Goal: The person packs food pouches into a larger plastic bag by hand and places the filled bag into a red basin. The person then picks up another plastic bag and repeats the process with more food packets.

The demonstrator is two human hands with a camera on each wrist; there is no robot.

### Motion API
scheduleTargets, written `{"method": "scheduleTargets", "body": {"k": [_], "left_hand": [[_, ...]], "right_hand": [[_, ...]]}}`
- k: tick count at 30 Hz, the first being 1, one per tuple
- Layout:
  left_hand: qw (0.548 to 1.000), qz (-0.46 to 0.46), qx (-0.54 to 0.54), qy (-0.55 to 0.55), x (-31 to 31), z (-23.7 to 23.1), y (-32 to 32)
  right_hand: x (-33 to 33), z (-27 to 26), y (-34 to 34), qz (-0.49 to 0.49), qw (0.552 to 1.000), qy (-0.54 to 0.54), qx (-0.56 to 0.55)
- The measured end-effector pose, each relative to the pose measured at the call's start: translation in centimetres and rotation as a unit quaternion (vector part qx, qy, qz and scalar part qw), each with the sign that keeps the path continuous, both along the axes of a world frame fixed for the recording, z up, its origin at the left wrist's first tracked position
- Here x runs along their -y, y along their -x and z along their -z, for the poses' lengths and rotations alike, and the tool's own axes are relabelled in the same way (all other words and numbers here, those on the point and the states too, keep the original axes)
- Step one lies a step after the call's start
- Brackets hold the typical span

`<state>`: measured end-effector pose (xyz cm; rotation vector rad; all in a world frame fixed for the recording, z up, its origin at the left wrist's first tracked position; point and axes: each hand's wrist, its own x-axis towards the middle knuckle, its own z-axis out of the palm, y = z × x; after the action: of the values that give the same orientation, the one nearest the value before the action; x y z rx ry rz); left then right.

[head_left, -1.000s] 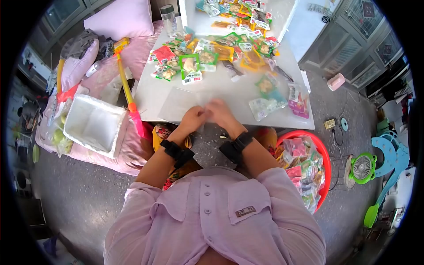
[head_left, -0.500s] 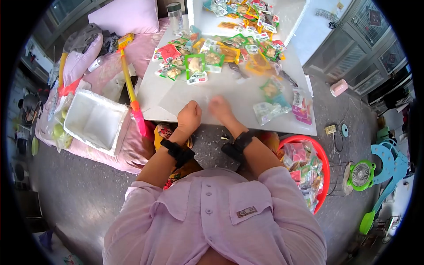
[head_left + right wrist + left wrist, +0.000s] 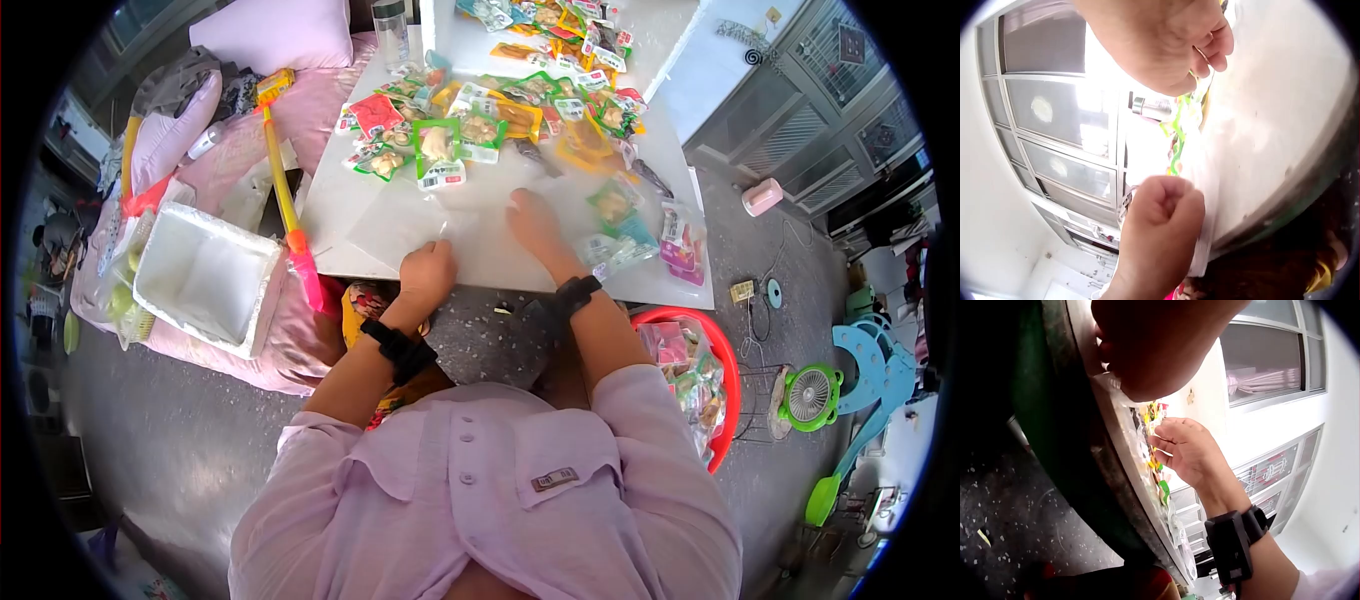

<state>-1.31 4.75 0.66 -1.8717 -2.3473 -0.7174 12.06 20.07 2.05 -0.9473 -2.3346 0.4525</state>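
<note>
A clear plastic bag (image 3: 385, 232) lies flat near the table's front edge. My left hand (image 3: 428, 272) grips its right end, fingers curled; in the right wrist view that hand (image 3: 1163, 228) shows the thumb pressed to the bent forefinger, with clear plastic (image 3: 1209, 206) beside it. Over the table to the right, my right hand (image 3: 537, 228) reaches forward with nothing in it. Its fingers look loosely bent in the left wrist view, where the hand (image 3: 1188, 453) is palm-on. Beyond it lie sealed food packets, among them a green-edged one (image 3: 437, 150).
More packets (image 3: 570, 30) fill a white box at the back. Clear packs (image 3: 620, 245) and a purple pack (image 3: 682, 245) lie at the right. A red basin (image 3: 730, 390) of packets stands on the floor. A white foam box (image 3: 205, 275) sits on the bed, beside a yellow-handled tool (image 3: 280, 185).
My hands were together at the table's edge; they have parted. The right hand has moved forward and right, toward the packets. The left stays near the front edge with the plastic.
</note>
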Motion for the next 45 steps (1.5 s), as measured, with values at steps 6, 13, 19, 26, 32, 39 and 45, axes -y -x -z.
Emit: {"method": "scheduleTargets", "body": {"k": [6, 13, 19, 26, 32, 39, 45], "left_hand": [[0.998, -0.016, 0.066, 0.006, -0.1, -0.2, 0.0], [0.998, -0.013, 0.062, 0.003, -0.1, -0.2, -0.1], [0.998, -0.02, 0.066, 0.0, -0.2, 0.3, 0.0], [0.997, -0.025, 0.069, -0.009, -0.3, 0.3, -0.1], [0.997, -0.018, 0.07, -0.019, -0.2, 0.0, -0.3], [0.992, -0.04, 0.088, 0.076, -0.5, -0.9, -0.6], [0.986, -0.052, 0.128, 0.089, -0.9, -1.1, -1.2]], "right_hand": [[-6.3, 0.3, -7.3, 0.229, 0.952, -0.076, 0.191], [-7.0, -0.4, -8.6, 0.229, 0.931, 0.06, 0.277], [-4.6, -1.7, -4.3, -0.16, 0.962, 0.137, 0.175], [-5.7, 0.4, -4.1, 0.077, 0.963, 0.166, 0.198], [-1.9, -1.4, -3.1, 0.104, 0.965, 0.116, 0.213], [0.0, -0.6, -4.6, -0.013, 0.973, 0.205, -0.101], [5.0, -3.8, -6.0, -0.02, 0.954, 0.29, -0.081]]}}
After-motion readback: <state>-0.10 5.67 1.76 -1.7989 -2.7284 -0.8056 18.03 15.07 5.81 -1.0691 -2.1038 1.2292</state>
